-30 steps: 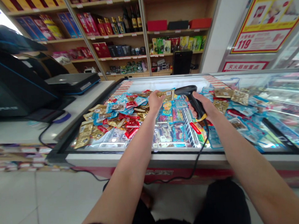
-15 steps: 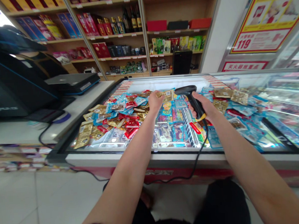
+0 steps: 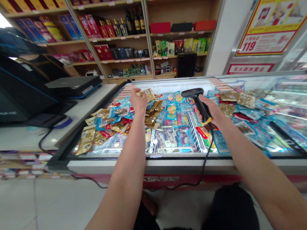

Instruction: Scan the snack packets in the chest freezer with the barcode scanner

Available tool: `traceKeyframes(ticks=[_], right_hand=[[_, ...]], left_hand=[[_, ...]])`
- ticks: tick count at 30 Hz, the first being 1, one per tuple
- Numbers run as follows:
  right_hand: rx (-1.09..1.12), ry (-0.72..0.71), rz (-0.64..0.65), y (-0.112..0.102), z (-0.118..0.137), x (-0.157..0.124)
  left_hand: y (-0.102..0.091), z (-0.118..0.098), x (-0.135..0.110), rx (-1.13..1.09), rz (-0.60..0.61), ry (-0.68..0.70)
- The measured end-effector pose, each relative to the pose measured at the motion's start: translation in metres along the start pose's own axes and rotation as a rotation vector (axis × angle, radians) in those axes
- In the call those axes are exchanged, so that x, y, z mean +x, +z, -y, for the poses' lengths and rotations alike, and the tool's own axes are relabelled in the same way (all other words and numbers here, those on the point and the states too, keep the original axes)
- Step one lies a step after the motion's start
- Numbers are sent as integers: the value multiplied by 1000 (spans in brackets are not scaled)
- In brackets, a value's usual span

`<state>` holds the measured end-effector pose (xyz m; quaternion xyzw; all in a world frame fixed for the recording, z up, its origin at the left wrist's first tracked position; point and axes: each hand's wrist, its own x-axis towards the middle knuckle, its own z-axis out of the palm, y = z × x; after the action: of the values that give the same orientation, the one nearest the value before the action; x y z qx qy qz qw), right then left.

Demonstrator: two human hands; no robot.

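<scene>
My left hand (image 3: 139, 102) is closed on a gold snack packet (image 3: 148, 93), over the far side of the left heap. That heap mixes gold, blue and red snack packets (image 3: 117, 113) on the glass top of a chest freezer (image 3: 114, 147). My right hand (image 3: 209, 108) grips a black and yellow barcode scanner (image 3: 198, 103) by its handle, its head pointing left. A black cable (image 3: 206, 157) runs down from the scanner. Right of the scanner lies a second heap of gold and blue packets (image 3: 246, 105).
On the left counter (image 3: 72, 114) stand a weighing scale (image 3: 75, 85) and a dark checkout machine (image 3: 8, 89). A person (image 3: 41, 64) is partly visible behind it. Shelves (image 3: 120, 37) with boxes and bottles line the back. A black handle (image 3: 287, 139) lies on the freezer's right part.
My left hand has moved left with the gold packet, from beside the scanner to above the left heap. My right hand and the scanner have hardly moved.
</scene>
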<state>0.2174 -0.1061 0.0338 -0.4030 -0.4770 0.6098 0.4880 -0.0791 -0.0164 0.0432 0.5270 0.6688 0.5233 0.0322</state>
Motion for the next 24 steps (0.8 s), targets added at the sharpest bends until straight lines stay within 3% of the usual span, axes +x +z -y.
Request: traceKeyframes(ticks=[3, 8, 15, 19, 24], right_hand=[[0, 8, -9, 0, 0, 0], [3, 40, -30, -3, -2, 2], [13, 28, -17, -4, -1, 3], [20, 26, -73, -6, 2, 4], [45, 22, -167, -11, 5, 9]], left_hand=[[-11, 11, 0, 167, -20, 38], [-6, 18, -7, 345, 110, 43], [1, 5, -17, 366, 64, 126], [21, -20, -35, 317, 185, 244], [63, -53, -67, 278, 407, 306]])
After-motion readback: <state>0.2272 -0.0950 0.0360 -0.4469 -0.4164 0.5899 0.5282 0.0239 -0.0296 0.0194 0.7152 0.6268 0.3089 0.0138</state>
